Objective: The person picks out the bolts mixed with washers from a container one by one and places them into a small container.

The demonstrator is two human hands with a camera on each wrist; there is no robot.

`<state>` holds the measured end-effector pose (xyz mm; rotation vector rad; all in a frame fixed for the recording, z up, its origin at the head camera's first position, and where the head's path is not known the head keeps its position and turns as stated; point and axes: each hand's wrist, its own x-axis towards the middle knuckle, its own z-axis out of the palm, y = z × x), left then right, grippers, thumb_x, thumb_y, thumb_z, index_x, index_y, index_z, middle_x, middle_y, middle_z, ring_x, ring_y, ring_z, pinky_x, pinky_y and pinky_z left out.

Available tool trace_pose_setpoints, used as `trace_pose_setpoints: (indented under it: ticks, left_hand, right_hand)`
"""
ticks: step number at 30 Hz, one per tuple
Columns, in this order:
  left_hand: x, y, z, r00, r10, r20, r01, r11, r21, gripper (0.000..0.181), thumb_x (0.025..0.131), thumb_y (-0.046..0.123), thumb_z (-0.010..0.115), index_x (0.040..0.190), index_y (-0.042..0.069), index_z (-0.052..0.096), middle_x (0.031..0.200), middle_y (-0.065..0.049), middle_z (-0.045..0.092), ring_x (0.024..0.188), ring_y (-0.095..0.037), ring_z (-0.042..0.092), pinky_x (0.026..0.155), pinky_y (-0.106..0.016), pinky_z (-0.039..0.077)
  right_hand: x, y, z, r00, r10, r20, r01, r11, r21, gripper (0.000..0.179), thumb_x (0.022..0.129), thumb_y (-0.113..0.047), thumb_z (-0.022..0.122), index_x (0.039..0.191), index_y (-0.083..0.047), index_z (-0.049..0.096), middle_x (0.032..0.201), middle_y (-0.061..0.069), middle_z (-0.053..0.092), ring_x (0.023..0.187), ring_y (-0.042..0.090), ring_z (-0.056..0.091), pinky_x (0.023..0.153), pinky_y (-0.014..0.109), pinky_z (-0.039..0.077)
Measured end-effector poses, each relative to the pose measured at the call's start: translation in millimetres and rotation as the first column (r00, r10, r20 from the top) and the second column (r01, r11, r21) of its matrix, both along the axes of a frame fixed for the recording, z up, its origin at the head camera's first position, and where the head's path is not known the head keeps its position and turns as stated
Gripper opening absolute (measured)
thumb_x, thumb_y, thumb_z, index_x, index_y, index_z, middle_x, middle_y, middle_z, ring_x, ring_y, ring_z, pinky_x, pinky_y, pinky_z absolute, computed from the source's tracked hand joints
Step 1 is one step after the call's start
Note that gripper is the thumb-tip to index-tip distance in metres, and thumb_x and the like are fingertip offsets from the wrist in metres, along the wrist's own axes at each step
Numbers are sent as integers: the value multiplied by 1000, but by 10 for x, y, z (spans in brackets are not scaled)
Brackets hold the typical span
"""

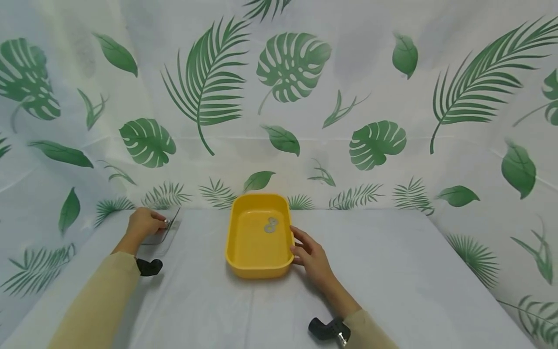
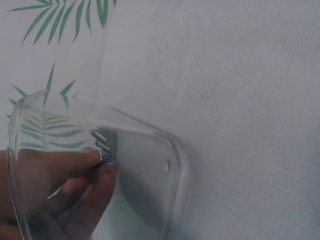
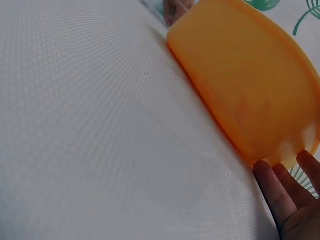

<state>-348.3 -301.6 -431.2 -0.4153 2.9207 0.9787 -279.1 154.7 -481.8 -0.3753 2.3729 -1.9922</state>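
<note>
At the left, my left hand (image 1: pixel 144 225) reaches into a clear plastic box (image 1: pixel 164 247). In the left wrist view its thumb and fingers pinch small shiny metal pieces (image 2: pixel 104 144) beside the box's see-through wall; I cannot tell their exact kind. In the middle of the table stands a yellow tray (image 1: pixel 244 242). Two flat grey rings like washers (image 1: pixel 270 228) lie inside it, toward its right side. My right hand (image 1: pixel 311 257) is at the tray's right wall, its spread fingertips (image 3: pixel 262 170) touching the outside near the rim.
A white cloth covers the table (image 1: pixel 392 271). Behind it hangs a white curtain (image 1: pixel 314 131) printed with green leaves, meeting the table just beyond the tray. Black straps with mounts (image 1: pixel 150 267) sit on both wrists.
</note>
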Motion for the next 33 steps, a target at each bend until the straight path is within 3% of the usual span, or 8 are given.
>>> trace_pose_setpoints:
  ticks: [9, 15, 23, 28, 30, 33]
  left_hand:
    - [86, 19, 0, 997, 72, -35, -72, 997, -7, 25, 85, 10, 76, 100, -9, 76, 67, -8, 75, 64, -16, 69, 74, -39, 54]
    - [139, 49, 32, 996, 86, -36, -87, 996, -16, 23, 86, 11, 76, 99, -8, 77, 68, -10, 75, 64, -16, 68, 66, -32, 51]
    - [174, 67, 40, 998, 61, -31, -62, 997, -35, 29, 88, 14, 75, 104, -11, 75, 70, -11, 76, 71, -23, 70, 69, -39, 55]
    - [157, 82, 24, 997, 76, -16, -76, 997, -9, 35, 90, 15, 72, 111, -12, 71, 74, -11, 77, 70, -18, 70, 67, -35, 54]
    - [168, 100, 39, 998, 69, -15, -69, 997, -22, 36, 91, 15, 71, 114, -13, 70, 80, -14, 77, 73, -20, 71, 67, -35, 54]
    - [231, 152, 118, 998, 14, -58, -18, 997, -78, 37, 94, 16, 67, 116, -13, 68, 96, -22, 76, 87, -34, 71, 71, -43, 57]
  right_hand:
    - [31, -37, -13, 1000, -6, 3, 6, 1000, 5, 51, 101, -12, 55, 152, -18, 47, 156, 11, 48, 134, 37, 57, 84, 29, 62]
    - [42, -45, -16, 1000, -10, -12, 10, 1000, 16, 52, 101, -14, 54, 152, -18, 47, 156, 10, 48, 134, 36, 57, 84, 28, 62]
    - [49, -53, -37, 1000, -8, -11, 8, 1000, 18, 52, 102, -12, 53, 153, -16, 46, 157, 12, 47, 134, 37, 56, 84, 29, 62]
    - [50, -27, -14, 1000, -15, -9, 15, 999, 33, 51, 103, -14, 53, 153, -19, 46, 157, 9, 47, 134, 35, 57, 85, 29, 62]
    - [52, -14, -10, 1000, -18, -6, 18, 999, 34, 51, 103, -14, 53, 153, -19, 46, 157, 9, 47, 134, 36, 57, 85, 29, 62]
    - [58, 2, 5, 1000, -19, 4, 19, 999, 30, 52, 103, -14, 52, 154, -19, 45, 158, 9, 46, 134, 36, 56, 86, 30, 62]
